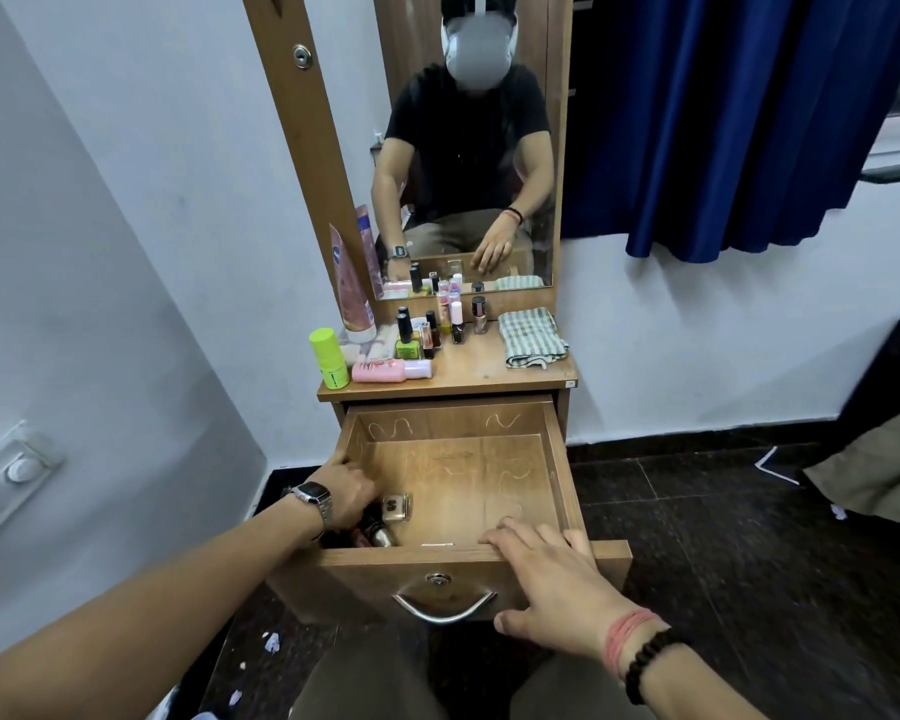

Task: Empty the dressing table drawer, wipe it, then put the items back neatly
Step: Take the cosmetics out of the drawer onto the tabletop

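Note:
The wooden drawer (557,459) of the dressing table is pulled out, and most of its floor is bare. A small clear bottle with an S label (398,506) and dark small bottles (380,535) lie in its front left corner. My left hand (346,493), with a watch on the wrist, reaches down into that corner. Its thumb is by the left wall and its fingertips are hidden among the bottles. My right hand (546,579) rests on the drawer's front panel (365,569), fingers laid over the top edge and thumb on the face beside the metal handle (442,608).
The tabletop (468,371) holds a green bottle (328,358), a pink bottle lying down (391,370), a tall pink tube (352,288), several nail polish bottles (440,324) and a folded checked cloth (533,337). A mirror stands behind and a blue curtain (739,122) hangs at the right. Paper scraps dot the dark floor.

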Demonstrator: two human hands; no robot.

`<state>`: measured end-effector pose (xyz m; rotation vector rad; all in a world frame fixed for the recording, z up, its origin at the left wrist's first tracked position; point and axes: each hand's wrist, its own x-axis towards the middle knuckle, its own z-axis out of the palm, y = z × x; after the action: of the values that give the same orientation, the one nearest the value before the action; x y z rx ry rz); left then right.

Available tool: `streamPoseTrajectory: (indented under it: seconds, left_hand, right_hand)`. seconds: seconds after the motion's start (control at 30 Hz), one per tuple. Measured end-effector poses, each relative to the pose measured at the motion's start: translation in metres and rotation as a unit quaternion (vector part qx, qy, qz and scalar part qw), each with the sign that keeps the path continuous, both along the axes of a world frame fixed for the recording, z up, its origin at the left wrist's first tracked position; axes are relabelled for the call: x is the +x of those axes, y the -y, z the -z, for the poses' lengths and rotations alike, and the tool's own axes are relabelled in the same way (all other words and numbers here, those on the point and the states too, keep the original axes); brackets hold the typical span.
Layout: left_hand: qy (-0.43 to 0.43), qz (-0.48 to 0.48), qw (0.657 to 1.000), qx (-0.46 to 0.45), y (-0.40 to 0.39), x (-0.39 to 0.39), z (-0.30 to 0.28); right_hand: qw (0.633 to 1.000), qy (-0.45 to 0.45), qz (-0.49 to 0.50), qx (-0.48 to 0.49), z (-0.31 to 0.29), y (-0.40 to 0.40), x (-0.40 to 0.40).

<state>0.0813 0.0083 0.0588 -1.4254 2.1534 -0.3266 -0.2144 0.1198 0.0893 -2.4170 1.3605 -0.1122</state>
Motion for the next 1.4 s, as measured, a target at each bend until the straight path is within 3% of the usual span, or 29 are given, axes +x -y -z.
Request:
streamPoseTrajectory:
  seconds: [0.37, 0.67, 0.8, 0.93, 1.4]
  left_hand:
    - [-0.168, -0.002, 0.985, 0.025, 0.003, -0.019, -0.042]
    - [-0.311, 0.069, 0.94, -0.125, 0.036, -0.071, -0.123]
    - [-0.322, 0.046, 0.922, -0.209, 0.068, -0.098, -0.157]
    - [-0.313, -0.001, 0.92, -0.234, 0.101, -0.122, -0.17]
    - [-0.251, -0.069, 0.948, -0.185, 0.172, -0.148, -0.156]
  right_hand:
    - [1.0, -0.002, 0.0, 0.001, 0.0, 0.001, 0.0]
    - [1.0, -0.002, -0.006, -0.001, -0.001, 0.001, 0.0]
    - [1.0, 0.006, -0.005, 0.004, 0.0, 0.001, 0.0]
    - [1.0, 0.007, -0.006, 0.016, 0.002, 0.004, -0.001]
    - [0.999, 0.028, -0.016, 0.002, 0.003, 0.008, -0.003]
